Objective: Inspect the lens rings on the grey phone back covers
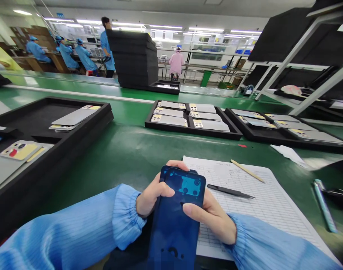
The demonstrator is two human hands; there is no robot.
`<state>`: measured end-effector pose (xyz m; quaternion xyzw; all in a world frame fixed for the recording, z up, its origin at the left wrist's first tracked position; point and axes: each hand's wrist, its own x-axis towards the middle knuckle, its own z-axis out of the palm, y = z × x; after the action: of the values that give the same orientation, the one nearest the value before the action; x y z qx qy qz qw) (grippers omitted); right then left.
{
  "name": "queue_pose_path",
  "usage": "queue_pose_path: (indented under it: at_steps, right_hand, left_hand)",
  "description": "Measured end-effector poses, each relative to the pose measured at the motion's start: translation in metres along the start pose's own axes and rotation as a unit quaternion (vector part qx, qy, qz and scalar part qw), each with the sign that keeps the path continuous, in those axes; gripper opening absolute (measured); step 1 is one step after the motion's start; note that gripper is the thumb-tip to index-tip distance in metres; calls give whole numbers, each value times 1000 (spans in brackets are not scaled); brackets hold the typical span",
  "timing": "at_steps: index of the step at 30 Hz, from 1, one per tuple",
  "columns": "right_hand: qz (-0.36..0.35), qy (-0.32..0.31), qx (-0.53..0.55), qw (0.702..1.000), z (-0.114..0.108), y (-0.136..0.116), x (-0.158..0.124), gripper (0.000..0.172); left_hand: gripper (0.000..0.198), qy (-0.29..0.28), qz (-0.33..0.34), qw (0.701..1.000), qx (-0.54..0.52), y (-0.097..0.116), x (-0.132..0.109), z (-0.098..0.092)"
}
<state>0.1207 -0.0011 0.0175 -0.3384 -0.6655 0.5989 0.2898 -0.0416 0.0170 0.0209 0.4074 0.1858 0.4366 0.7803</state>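
Observation:
Dark blue phone back covers (174,225), at least two lying one over the other, are held low in the middle of the head view. They have a lighter blue camera area (191,184) at the top. My left hand (153,193) is closed on their upper left edge, thumb on the front face and fingers behind the top. On the right edge, my right hand (216,217) grips them with its thumb flat across the face. The fingers behind the covers are mostly hidden. Just right of the covers, black tweezers (230,191) lie on a ruled paper sheet (261,210).
A wooden stick (247,171) rests on the sheet. Black trays (84,137) with grey panels stand at left; two more trays (193,131) (244,133) sit ahead. Behind them rises a black tray stack (134,60). A pen (324,206) lies right. Several people work beyond.

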Motion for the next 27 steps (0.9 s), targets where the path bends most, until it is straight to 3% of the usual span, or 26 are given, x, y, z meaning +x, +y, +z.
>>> queue_pose_path:
  at_steps: [5,14,27]
  right_hand:
    - [5,0,-15,1000,0,1,-1,41]
    - [-10,-8,-8,1000,-2,0,0,38]
    - [-25,-33,-20,999,-1,9,1,45]
  left_hand:
    - [39,-15,-9,997,-72,-1,-1,3]
    - [36,-22,17,997,-69,-1,0,0]
    - [34,115,-131,966,-193,-2,9,-2]
